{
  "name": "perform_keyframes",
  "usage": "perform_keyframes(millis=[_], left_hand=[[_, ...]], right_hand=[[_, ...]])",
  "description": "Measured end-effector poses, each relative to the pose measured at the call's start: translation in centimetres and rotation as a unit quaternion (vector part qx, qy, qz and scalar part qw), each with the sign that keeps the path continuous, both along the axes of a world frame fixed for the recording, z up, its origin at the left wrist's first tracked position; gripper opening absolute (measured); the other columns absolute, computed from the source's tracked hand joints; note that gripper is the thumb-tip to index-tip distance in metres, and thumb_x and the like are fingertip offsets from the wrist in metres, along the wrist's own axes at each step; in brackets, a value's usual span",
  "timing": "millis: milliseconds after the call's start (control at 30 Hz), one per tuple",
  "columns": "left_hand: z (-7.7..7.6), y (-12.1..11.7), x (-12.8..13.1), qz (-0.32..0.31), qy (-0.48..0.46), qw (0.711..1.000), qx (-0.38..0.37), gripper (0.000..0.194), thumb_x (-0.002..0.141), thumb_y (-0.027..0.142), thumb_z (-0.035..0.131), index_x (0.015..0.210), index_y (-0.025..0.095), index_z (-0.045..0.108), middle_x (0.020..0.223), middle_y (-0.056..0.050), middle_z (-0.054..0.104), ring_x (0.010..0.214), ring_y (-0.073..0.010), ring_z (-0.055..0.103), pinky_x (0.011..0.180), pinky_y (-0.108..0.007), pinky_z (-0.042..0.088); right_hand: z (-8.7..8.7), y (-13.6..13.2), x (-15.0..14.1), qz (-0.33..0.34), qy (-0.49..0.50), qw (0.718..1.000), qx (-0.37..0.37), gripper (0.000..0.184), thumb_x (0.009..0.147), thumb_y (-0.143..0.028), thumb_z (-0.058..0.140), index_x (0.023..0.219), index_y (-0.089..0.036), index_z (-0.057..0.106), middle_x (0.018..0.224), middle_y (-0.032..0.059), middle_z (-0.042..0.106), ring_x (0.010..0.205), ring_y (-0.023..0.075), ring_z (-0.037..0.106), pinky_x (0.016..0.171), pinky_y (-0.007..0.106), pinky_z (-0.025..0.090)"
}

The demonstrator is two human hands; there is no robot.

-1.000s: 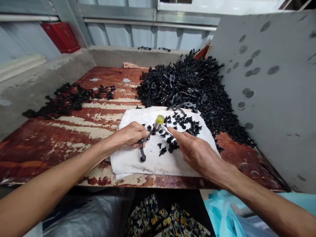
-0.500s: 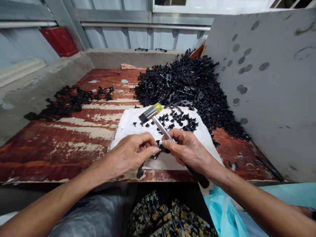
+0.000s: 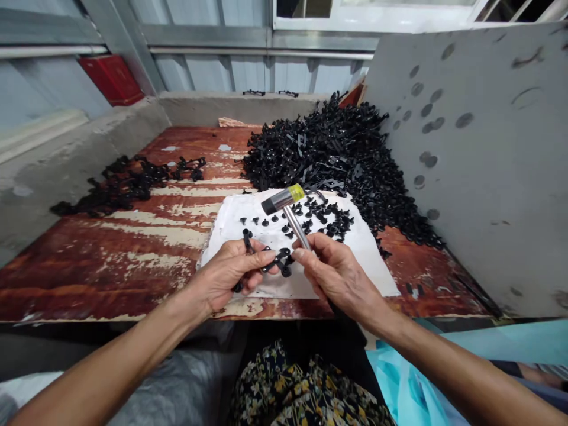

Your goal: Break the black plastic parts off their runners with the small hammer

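Right hand around hammer handle

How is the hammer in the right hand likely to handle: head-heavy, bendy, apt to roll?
The hammer probably feels head-heavy: a thick head tops a slim shaft. That shaft looks straight and metallic, so likely stiff. Laid down, the round head might rock, though the T shape should check rolling.

- Cloth: on the table, at its front.
- Pegs: on the cloth, mostly toward its right rear.
- Hammer: above the cloth, in the right hand.
- Bracket: above the cloth, in the left hand.
- Large heap: behind and right of the cloth.
- Smaller heap: left of the cloth.
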State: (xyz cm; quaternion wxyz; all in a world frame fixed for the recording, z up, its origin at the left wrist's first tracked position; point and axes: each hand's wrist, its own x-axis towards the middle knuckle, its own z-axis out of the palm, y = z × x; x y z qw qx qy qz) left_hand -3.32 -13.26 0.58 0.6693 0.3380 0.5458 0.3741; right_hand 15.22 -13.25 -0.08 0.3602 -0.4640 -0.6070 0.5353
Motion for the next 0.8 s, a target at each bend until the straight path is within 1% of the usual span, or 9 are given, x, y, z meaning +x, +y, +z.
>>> perform_keyframes(millis=[100, 200, 267, 300, 400, 500, 600, 733, 800], left_hand=[[-0.1, 1.1, -0.4, 0.014, 0.024, 0.999, -0.021, 0.031, 0.066, 0.019, 0.08, 0.07, 0.016, 0.049, 0.059, -0.005, 0.069, 0.03, -0.0001, 0.034, 0.031, -0.012, 0.019], [0.0, 2.0, -0.8, -0.018, 0.058, 0.997, -0.039, 0.026, 0.07, 0.016, 0.076, 0.069, 0.015, 0.05, 0.057, -0.007, 0.068, 0.028, -0.0004, 0.032, 0.029, -0.012, 0.017], [0.3, 2.2, -1.2, -0.031, 0.077, 0.996, -0.039, 0.025, 0.07, 0.016, 0.077, 0.068, 0.015, 0.052, 0.056, -0.007, 0.068, 0.028, -0.0002, 0.032, 0.029, -0.012, 0.016], [0.4, 2.2, -1.5, -0.029, 0.083, 0.995, -0.037, 0.025, 0.069, 0.016, 0.077, 0.068, 0.014, 0.052, 0.057, -0.007, 0.069, 0.028, 0.0, 0.032, 0.029, -0.012, 0.016], [0.7, 1.9, -2.3, -0.019, 0.082, 0.996, -0.038, 0.029, 0.065, 0.018, 0.08, 0.068, 0.015, 0.052, 0.057, -0.006, 0.069, 0.029, 0.0002, 0.033, 0.029, -0.011, 0.018], [0.7, 1.7, -3.0, -0.023, 0.076, 0.995, -0.056, 0.031, 0.064, 0.02, 0.081, 0.067, 0.015, 0.05, 0.055, -0.005, 0.068, 0.029, 0.0001, 0.032, 0.029, -0.01, 0.019], [0.6, 1.6, -3.1, -0.03, 0.069, 0.995, -0.069, 0.03, 0.065, 0.02, 0.08, 0.067, 0.015, 0.05, 0.056, -0.006, 0.067, 0.03, 0.0006, 0.031, 0.029, -0.01, 0.018], [0.9, 2.0, -2.6, -0.034, 0.059, 0.995, -0.069, 0.03, 0.065, 0.019, 0.08, 0.067, 0.015, 0.05, 0.055, -0.005, 0.067, 0.029, 0.0009, 0.03, 0.029, -0.01, 0.018], [0.9, 2.3, -2.3, -0.041, 0.058, 0.995, -0.064, 0.029, 0.065, 0.019, 0.081, 0.068, 0.015, 0.051, 0.055, -0.005, 0.067, 0.029, 0.001, 0.03, 0.029, -0.01, 0.018]], right_hand=[[-0.2, -0.2, 1.7, -0.027, -0.057, 0.997, 0.044, 0.022, 0.091, -0.04, 0.05, 0.081, -0.022, 0.052, 0.051, -0.0095, 0.038, 0.041, 0.0088, 0.034, 0.042, 0.022, 0.03], [-0.4, -0.5, 3.2, -0.021, -0.157, 0.982, 0.107, 0.021, 0.093, -0.035, 0.044, 0.082, -0.021, 0.054, 0.058, -0.005, 0.048, 0.047, 0.0114, 0.045, 0.047, 0.024, 0.038], [-0.6, -0.7, 4.0, 0.003, -0.226, 0.958, 0.174, 0.021, 0.093, -0.029, 0.042, 0.098, -0.018, 0.06, 0.069, 0.001, 0.061, 0.057, 0.0151, 0.056, 0.055, 0.027, 0.046], [-0.7, -0.8, 4.4, 0.017, -0.257, 0.944, 0.207, 0.026, 0.094, -0.025, 0.042, 0.109, -0.016, 0.06, 0.079, 0.005, 0.067, 0.066, 0.0176, 0.063, 0.061, 0.029, 0.049], [-0.9, -1.1, 5.5, 0.053, -0.339, 0.897, 0.278, 0.042, 0.093, -0.016, 0.039, 0.132, -0.018, 0.053, 0.106, 0.0125, 0.072, 0.087, 0.023, 0.07, 0.075, 0.034, 0.054], [-0.7, -1.1, 5.9, 0.079, -0.402, 0.861, 0.302, 0.051, 0.089, -0.01, 0.037, 0.137, -0.018, 0.051, 0.102, 0.0129, 0.073, 0.077, 0.023, 0.071, 0.069, 0.034, 0.055], [-0.4, -0.7, 5.2, 0.087, -0.435, 0.842, 0.307, 0.055, 0.084, -0.007, 0.04, 0.137, -0.018, 0.052, 0.096, 0.0113, 0.073, 0.067, 0.0209, 0.068, 0.063, 0.033, 0.055], [-0.4, 0.6, 3.6, 0.085, -0.459, 0.828, 0.311, 0.055, 0.083, -0.007, 0.041, 0.135, -0.019, 0.055, 0.093, 0.0114, 0.072, 0.061, 0.0204, 0.065, 0.056, 0.032, 0.053], [-0.5, 1.1, 3.2, 0.079, -0.445, 0.838, 0.307, 0.051, 0.085, -0.009, 0.041, 0.133, -0.018, 0.057, 0.092, 0.0113, 0.072, 0.064, 0.0212, 0.066, 0.058, 0.033, 0.053]])
